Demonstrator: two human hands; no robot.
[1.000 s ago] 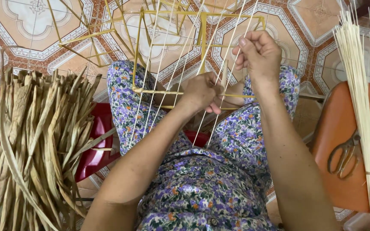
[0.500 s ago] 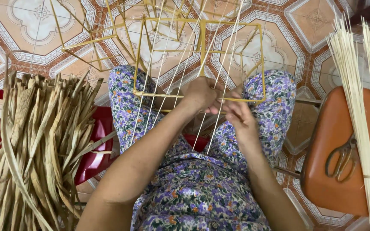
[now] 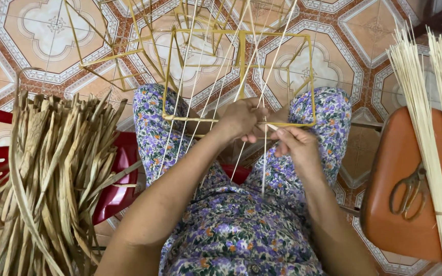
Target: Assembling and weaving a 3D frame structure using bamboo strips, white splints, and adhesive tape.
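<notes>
A yellow wire frame (image 3: 241, 51) rests on my lap above my knees, with several thin pale reed strips (image 3: 195, 97) running through it. My left hand (image 3: 241, 120) grips the frame's near bar (image 3: 190, 118) where the strips cross it. My right hand (image 3: 295, 145) sits just beside it and pinches the end of one pale strip (image 3: 264, 168) that hangs down over my flowered trousers (image 3: 231, 230). The two hands almost touch.
A large bundle of dried flat leaves (image 3: 52, 179) lies on a red plastic stool (image 3: 113, 194) at my left. At my right an orange stool (image 3: 405, 204) carries scissors (image 3: 407, 191) and bundles of thin pale reeds (image 3: 436, 102). Patterned floor tiles (image 3: 21, 41) lie beyond.
My right hand has come down from high above the frame to beside my left hand, drawing a pale strip with it. The left hand has stayed on the bar.
</notes>
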